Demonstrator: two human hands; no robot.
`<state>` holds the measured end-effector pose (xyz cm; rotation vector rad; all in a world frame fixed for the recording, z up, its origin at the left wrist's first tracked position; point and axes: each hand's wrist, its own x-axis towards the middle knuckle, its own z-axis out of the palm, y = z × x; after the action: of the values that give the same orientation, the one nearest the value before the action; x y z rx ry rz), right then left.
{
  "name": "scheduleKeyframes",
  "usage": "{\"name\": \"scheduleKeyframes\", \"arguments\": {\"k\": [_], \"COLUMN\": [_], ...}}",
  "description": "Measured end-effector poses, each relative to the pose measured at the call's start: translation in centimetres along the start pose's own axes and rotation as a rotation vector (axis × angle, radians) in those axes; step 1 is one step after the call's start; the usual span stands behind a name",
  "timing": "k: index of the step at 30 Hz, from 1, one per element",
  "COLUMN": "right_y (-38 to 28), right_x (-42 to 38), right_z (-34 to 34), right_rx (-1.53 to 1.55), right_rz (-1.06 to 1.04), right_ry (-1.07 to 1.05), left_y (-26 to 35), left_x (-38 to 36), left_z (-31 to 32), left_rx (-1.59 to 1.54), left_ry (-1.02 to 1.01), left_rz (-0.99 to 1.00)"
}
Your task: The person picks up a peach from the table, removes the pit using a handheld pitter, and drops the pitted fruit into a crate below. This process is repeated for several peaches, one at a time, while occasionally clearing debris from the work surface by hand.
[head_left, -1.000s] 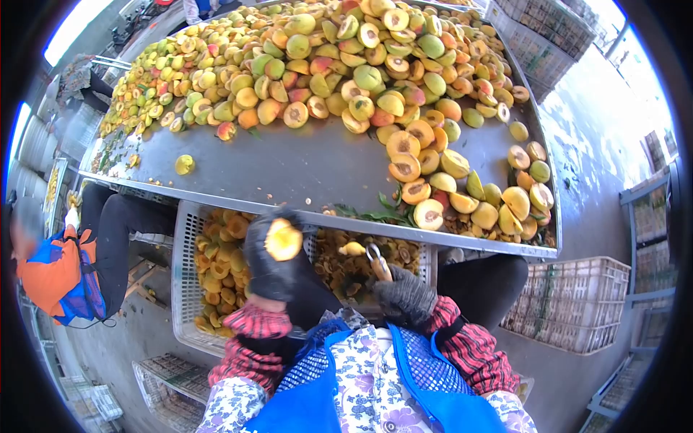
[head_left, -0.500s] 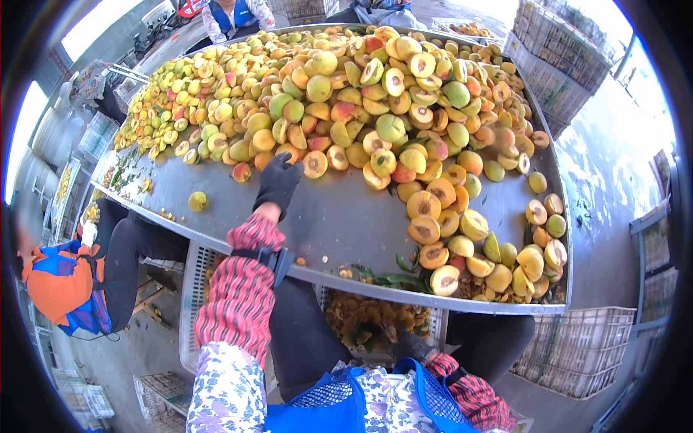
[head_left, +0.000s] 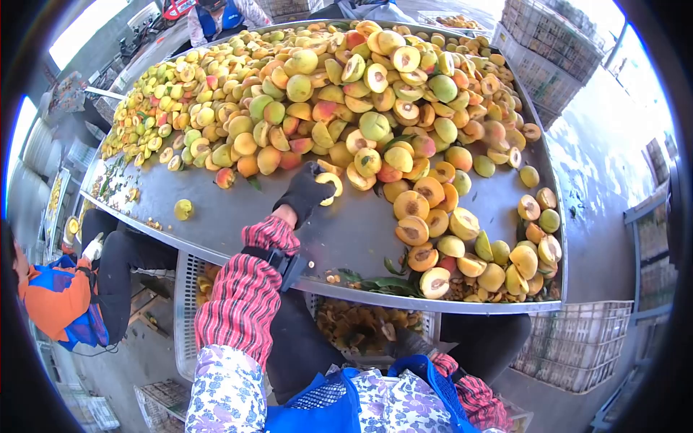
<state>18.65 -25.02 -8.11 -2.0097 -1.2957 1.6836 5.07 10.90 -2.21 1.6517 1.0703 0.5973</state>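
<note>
My left hand (head_left: 304,193), in a dark glove, is closed around a peach half (head_left: 333,189) above the metal table (head_left: 346,234), at the near edge of the fruit pile. The half's pale cut rim shows beyond my fingers. A large heap of halved yellow peaches (head_left: 303,86) covers the back of the table, some with red skin and some with pits showing. Low by my lap, my right hand (head_left: 410,345), also dark-gloved, is closed around something small with a brownish tip that I cannot make out. Beneath it stands a crate of peach scraps (head_left: 361,325).
More halves (head_left: 469,245) lie along the table's right side, with green leaves (head_left: 390,285) at the front edge. White crates (head_left: 574,346) stand at the right. A co-worker in an orange and blue vest (head_left: 58,296) sits at left; another person (head_left: 224,18) is across the table.
My left hand has moved right and slightly nearer along the pile's edge and now holds a peach half. My right hand stays low by the crate. The view has shifted slightly.
</note>
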Motion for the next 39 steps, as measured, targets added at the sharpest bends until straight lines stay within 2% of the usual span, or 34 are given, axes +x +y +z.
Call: {"name": "scheduleKeyframes", "arguments": {"k": [3, 5, 7, 9, 12, 15, 19, 20, 22, 24, 26, 29, 32, 35, 38, 39], "right_y": [-1.3, -2.9, -4.5, -6.6, -9.2, -10.3, -10.1, -10.1, -10.0, -9.9, -9.7, -9.7, -10.4, -9.5, -8.7, -8.7], "right_x": [-1.2, -2.5, -3.6, -4.7, -6.2, -7.1, -7.3, -7.4, -7.5, -7.4, -7.0, -6.8, -7.1, -5.9, -5.0, -4.9], "right_z": [-1.0, -2.1, -2.5, -2.9, -3.4, -3.0, -2.1, -1.9, -1.5, -1.1, -0.8, -0.4, -0.3, 0.1, 0.4, 0.5], "right_rx": [0.150, 0.253, 0.305, 0.353, 0.182, 0.125, 0.070, 0.078, 0.087, 0.090, 0.077, 0.041, -0.013, -0.065, -0.104, -0.116], "right_rz": [-0.049, -0.100, -0.231, -0.424, -0.392, -0.411, -0.492, -0.483, -0.478, -0.486, -0.508, -0.452, -0.352, -0.356, -0.306, -0.272], "right_ry": [0.072, 0.138, 0.201, 0.254, 0.328, 0.382, 0.434, 0.430, 0.443, 0.476, 0.513, 0.532, 0.522, 0.511, 0.487, 0.478], "left_y": [0.9, 2.0, 3.3, 3.8, 6.7, 4.9, 5.3, 5.4, 4.9, 4.8, 5.0, 5.7, 4.7, 3.7, 3.3, 3.1], "left_x": [-4.1, -8.1, -12.5, -15.7, -19.3, -20.6, -22.5, -22.8, -23.0, -23.2, -23.2, -23.4, -23.6, -23.6, -23.6, -23.4], "left_z": [1.1, 2.1, 3.4, 4.9, 5.8, 7.3, 8.1, 8.2, 8.6, 9.0, 9.7, 10.0, 11.0, 12.4, 13.0, 13.1], "left_rx": [-0.818, -1.133, -1.221, -0.193, -0.100, -1.699, -0.282, -0.217, -0.346, -0.720, -1.333, -1.572, -1.456, -1.088, -1.057, -1.184], "left_ry": [-0.199, -0.386, -0.369, -0.210, -0.243, -0.461, -0.270, -0.226, -0.202, -0.223, -0.276, -0.223, -0.161, 0.002, 0.046, 0.025], "left_rz": [-0.164, -0.199, -0.214, 0.232, 0.218, -0.319, 0.263, 0.315, 0.240, 0.096, -0.138, -0.295, -0.186, 0.027, 0.063, 0.004]}}
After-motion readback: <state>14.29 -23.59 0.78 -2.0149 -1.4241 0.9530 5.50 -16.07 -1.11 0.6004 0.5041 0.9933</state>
